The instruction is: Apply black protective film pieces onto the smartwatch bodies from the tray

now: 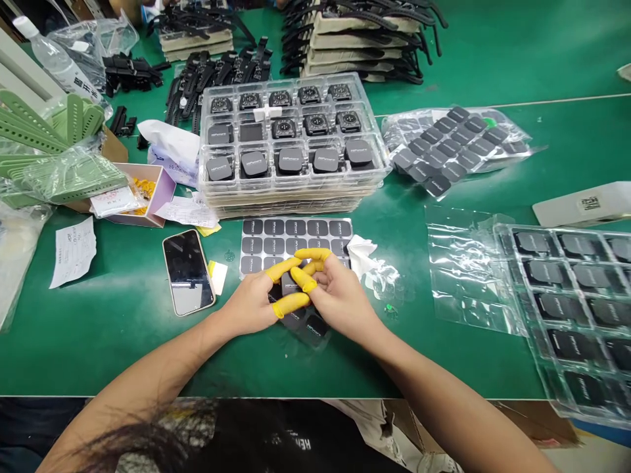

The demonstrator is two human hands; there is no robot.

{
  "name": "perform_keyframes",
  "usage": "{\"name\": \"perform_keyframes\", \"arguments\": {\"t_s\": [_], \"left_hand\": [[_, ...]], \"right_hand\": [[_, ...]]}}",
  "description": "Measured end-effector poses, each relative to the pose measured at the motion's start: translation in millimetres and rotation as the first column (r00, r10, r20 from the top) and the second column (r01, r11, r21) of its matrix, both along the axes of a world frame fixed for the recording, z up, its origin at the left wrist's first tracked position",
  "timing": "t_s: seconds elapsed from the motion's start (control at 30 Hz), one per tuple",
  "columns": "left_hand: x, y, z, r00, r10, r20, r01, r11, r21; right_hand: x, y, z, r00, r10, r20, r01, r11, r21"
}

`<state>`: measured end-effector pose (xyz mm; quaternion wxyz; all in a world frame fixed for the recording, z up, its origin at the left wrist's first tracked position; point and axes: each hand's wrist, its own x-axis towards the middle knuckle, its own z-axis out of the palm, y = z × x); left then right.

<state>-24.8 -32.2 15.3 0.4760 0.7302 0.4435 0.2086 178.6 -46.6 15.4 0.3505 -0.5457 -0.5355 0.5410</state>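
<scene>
- The green table (123,348) spans most of the view, with everything below resting on it or held above it.
- The clear tray stack (296,189) stands beyond the hands; its top layer holds black watch bodies, some showing dark lettered faces.
- The right-hand tray (529,315), clear and filled with dark square items, reaches the table's near edge.
- The label sheet (296,227), carrying rows of dark rounded squares, lies flat just in front of the stack, partly hidden by the fingers.
- The left hand (250,301) grasps a dark square piece (288,285) between thumb and forefinger, both in yellow finger covers.
- The right hand (340,295) grips the same piece from the other side, its covered thumb over it.
- The phone (188,272) lies screen up, left of the left hand.
- That piece sits between both hands, above more dark squares (315,326).
</scene>
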Motion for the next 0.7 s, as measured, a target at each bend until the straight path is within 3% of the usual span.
{"name": "perform_keyframes", "arguments": {"t_s": [0.1,0.23,0.4,0.47,0.57,0.63,0.7], "left_hand": [[0.4,-2.5,1.7,0.999,0.041,-0.033,-0.041,0.999,0.015],[1.2,-7.4,-3.0,0.990,0.138,-0.028,-0.137,0.990,0.039],[3.4,-7.3,-12.6,0.990,0.119,0.078,-0.125,0.989,0.074],[4.8,-6.3,-13.6,0.986,0.099,0.136,-0.105,0.994,0.038],[6.3,-6.0,-13.3,0.986,0.109,0.130,-0.110,0.994,0.000],[6.5,-6.3,-13.5,0.987,0.111,0.113,-0.110,0.994,-0.018],[6.3,-6.7,-14.9,0.990,0.098,0.106,-0.096,0.995,-0.022]], "right_hand": [[-1.5,-0.3,-0.7,0.999,-0.001,-0.047,-0.003,0.996,-0.092],[-3.8,-2.7,-5.4,0.995,0.022,-0.101,-0.027,0.998,-0.049],[5.7,20.3,5.3,0.985,-0.105,-0.135,0.099,0.994,-0.046],[7.9,48.6,23.1,0.977,-0.181,-0.113,0.190,0.979,0.079],[-5.5,115.5,56.8,0.969,-0.247,-0.014,0.235,0.899,0.369],[-24.6,169.0,75.5,0.968,-0.219,0.121,0.135,0.865,0.483],[-43.2,217.0,86.3,0.928,-0.168,0.333,-0.015,0.876,0.483]]}}
